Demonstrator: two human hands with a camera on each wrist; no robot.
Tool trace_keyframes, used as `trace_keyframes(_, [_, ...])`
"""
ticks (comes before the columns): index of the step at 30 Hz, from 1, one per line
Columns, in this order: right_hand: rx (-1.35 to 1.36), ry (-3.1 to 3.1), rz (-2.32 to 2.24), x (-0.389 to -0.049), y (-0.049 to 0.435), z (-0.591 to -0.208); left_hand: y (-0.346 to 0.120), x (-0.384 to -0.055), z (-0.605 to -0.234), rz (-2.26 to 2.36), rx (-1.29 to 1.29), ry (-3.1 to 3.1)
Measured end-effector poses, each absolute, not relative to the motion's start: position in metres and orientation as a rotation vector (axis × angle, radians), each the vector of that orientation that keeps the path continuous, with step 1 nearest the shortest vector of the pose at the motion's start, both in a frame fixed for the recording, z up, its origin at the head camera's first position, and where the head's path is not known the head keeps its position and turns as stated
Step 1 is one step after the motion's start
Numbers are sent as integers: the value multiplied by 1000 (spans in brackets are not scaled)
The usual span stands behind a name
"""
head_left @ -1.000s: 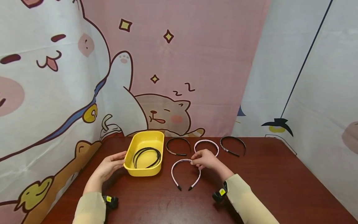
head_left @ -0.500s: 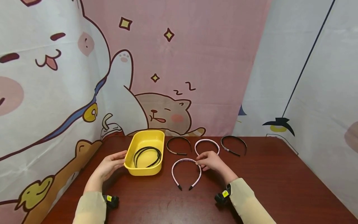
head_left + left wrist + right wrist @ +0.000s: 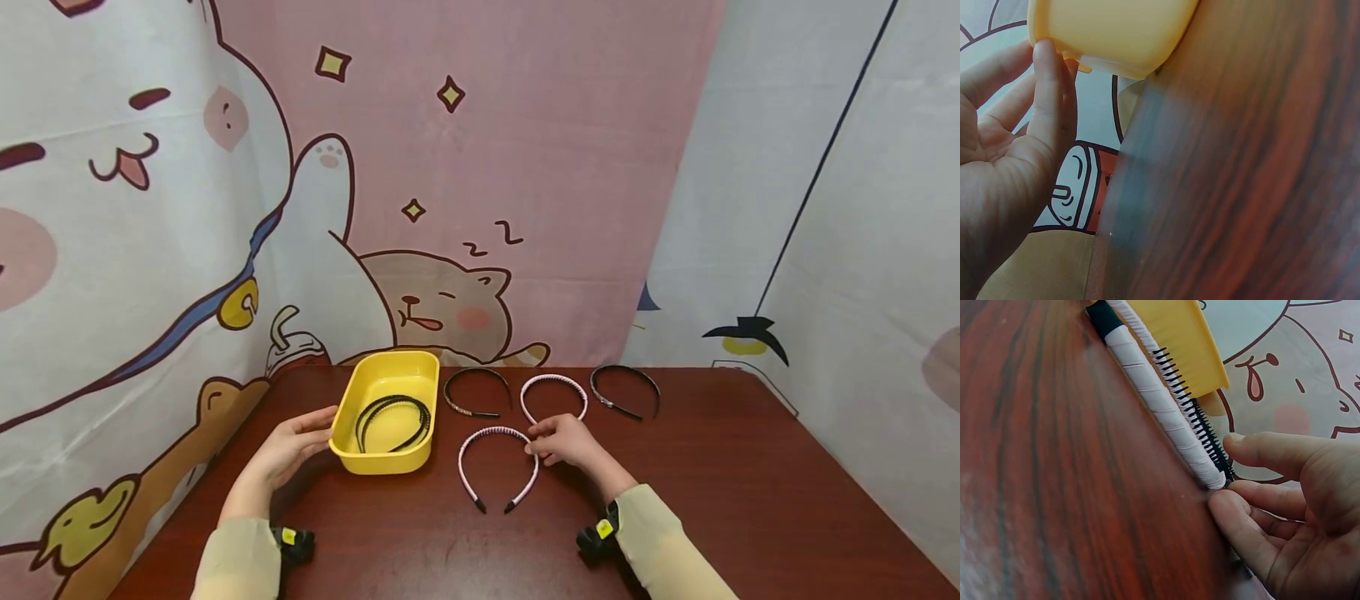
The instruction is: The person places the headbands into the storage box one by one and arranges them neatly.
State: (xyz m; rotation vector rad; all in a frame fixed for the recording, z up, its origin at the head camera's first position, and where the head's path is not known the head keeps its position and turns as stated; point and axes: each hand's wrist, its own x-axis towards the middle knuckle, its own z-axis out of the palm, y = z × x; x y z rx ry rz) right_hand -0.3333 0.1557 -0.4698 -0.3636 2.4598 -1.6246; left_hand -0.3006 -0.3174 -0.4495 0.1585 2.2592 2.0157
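My left hand [image 3: 288, 450] touches the left outer wall of a yellow plastic basket [image 3: 384, 461] with its fingertips. Black headbands [image 3: 408, 400] lie inside that basket, overlapping. In the left wrist view my fingers [image 3: 1047, 75] meet the basket's wall [image 3: 1110, 31]. At the upper right bend of a pale pink headband [image 3: 465, 467] is my right hand [image 3: 566, 442]. Seen from the right wrist, thumb and fingers [image 3: 1235, 512] stand loosely at the headband [image 3: 1160, 406], which lies on the table. Black comb teeth line its inner side.
Behind lies another pink headband [image 3: 555, 377], partly hidden by my right hand. Two dark decorated headbands [image 3: 480, 370] [image 3: 626, 367] flank it near the table's back edge. A cartoon-printed cloth [image 3: 570, 208] hangs behind the brown table [image 3: 712, 483].
My right hand has slid from the top of the front pink headband to its upper right side. The headband stays where it was. My left hand keeps its place at the basket.
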Motion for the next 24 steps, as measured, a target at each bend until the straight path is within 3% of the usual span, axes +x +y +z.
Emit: trace_keyframes(24, [-351, 2608, -1502, -330, 149, -468, -317, -303, -450, 2034, 155, 2250])
